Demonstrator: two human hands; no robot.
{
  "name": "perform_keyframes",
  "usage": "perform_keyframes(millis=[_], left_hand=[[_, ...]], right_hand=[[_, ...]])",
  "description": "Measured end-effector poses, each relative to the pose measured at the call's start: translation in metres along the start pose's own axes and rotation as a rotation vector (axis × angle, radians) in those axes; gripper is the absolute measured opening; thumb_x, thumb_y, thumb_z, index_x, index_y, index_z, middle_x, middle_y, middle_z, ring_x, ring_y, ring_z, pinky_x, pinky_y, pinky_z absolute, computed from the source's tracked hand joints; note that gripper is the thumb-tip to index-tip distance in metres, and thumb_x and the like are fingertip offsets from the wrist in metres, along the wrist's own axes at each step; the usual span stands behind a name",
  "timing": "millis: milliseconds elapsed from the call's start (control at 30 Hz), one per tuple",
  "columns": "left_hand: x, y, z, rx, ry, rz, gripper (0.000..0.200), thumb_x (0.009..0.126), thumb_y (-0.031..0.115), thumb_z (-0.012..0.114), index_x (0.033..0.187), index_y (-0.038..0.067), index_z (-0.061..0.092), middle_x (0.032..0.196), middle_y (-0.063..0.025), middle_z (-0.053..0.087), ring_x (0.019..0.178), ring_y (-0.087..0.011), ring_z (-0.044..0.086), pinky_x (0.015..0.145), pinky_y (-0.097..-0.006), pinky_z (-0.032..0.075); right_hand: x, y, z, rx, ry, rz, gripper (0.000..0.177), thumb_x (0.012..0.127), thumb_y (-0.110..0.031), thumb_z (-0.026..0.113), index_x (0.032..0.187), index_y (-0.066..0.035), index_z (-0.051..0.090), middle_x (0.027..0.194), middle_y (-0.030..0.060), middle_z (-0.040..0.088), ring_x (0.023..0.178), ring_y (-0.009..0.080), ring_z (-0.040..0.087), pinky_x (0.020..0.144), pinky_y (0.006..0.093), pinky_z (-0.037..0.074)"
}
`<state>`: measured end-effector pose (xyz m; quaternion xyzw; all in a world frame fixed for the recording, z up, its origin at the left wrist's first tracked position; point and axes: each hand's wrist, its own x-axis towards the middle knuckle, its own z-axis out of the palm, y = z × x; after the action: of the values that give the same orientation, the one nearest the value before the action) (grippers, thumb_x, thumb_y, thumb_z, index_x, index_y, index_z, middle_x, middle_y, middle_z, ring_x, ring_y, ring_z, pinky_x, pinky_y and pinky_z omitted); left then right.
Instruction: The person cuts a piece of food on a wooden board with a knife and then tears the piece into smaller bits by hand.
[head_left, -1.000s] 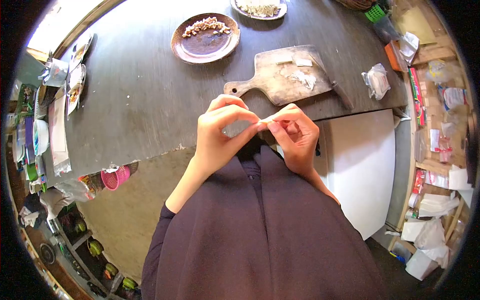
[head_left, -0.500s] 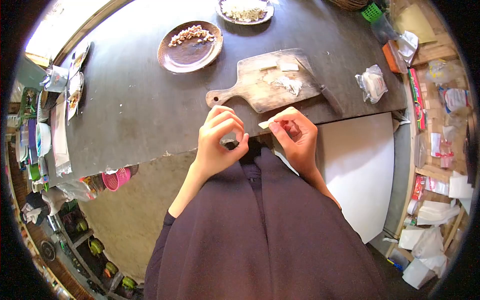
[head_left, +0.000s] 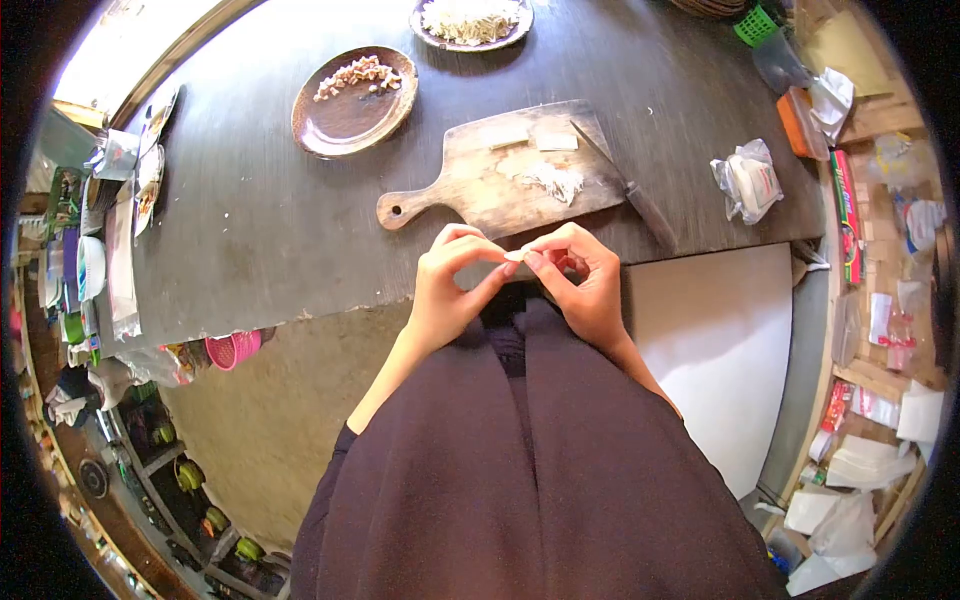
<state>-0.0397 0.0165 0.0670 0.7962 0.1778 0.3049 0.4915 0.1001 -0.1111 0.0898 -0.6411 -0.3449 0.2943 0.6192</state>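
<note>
My left hand and my right hand meet at the table's front edge, fingertips pinching a small pale piece of food between them. Just beyond lies a wooden cutting board, its handle pointing left. On it are two pale blocks, a left one and a right one, and a small heap of white shreds. A knife rests across the board's right edge, handle toward me.
A brown plate with chopped bits stands behind the board. Farther back is a plate of pale shreds. A plastic-wrapped package lies at the right. Below the table are a white panel and a pink basket.
My left hand has come over to my right hand and now pinches the pale piece too. Earlier only my right hand held it. The view has shifted slightly.
</note>
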Motion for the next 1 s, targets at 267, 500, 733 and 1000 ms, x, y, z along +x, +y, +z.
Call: perform_keyframes(millis=[267,500,733,1000], left_hand=[[0.004,0.006,0.010,-0.034,0.088,-0.082,0.022,0.076,0.007,0.083,0.096,0.005,0.075,0.092,-0.0063,0.073,0.090,-0.0240,0.064,0.086,-0.0359,0.048],[-0.009,-0.004,0.015,0.021,0.152,-0.118,0.018,0.077,0.007,0.082,0.094,0.007,0.076,0.089,-0.0057,0.073,0.091,-0.0239,0.065,0.086,-0.0364,0.048],[-0.014,-0.017,0.022,0.215,0.105,-0.040,0.012,0.078,0.013,0.083,0.086,0.011,0.074,0.090,-0.0015,0.072,0.100,-0.0243,0.060,0.095,-0.0402,0.042],[-0.015,-0.036,0.032,0.422,0.271,-0.013,0.011,0.079,0.009,0.081,0.085,0.010,0.072,0.091,-0.0022,0.072,0.099,-0.0262,0.060,0.096,-0.0403,0.040]], right_hand=[[0.025,0.009,-0.016,-0.054,-0.212,-0.039,0.006,0.088,-0.006,0.074,0.094,-0.005,0.076,0.080,-0.0007,0.063,0.068,0.0049,0.054,0.060,0.0218,0.042],[0.029,0.013,-0.020,-0.081,-0.296,-0.052,0.006,0.088,-0.008,0.076,0.093,-0.006,0.076,0.077,-0.0014,0.059,0.065,0.0050,0.051,0.058,0.0218,0.041],[0.033,0.018,-0.030,-0.360,-0.341,-0.153,0.008,0.086,-0.013,0.078,0.090,-0.007,0.075,0.073,0.0040,0.058,0.059,0.0137,0.053,0.055,0.0296,0.041],[0.056,0.039,-0.026,-0.675,-0.214,-0.149,0.014,0.087,-0.025,0.074,0.089,-0.011,0.074,0.078,0.0127,0.068,0.066,0.0312,0.066,0.064,0.0426,0.052]])
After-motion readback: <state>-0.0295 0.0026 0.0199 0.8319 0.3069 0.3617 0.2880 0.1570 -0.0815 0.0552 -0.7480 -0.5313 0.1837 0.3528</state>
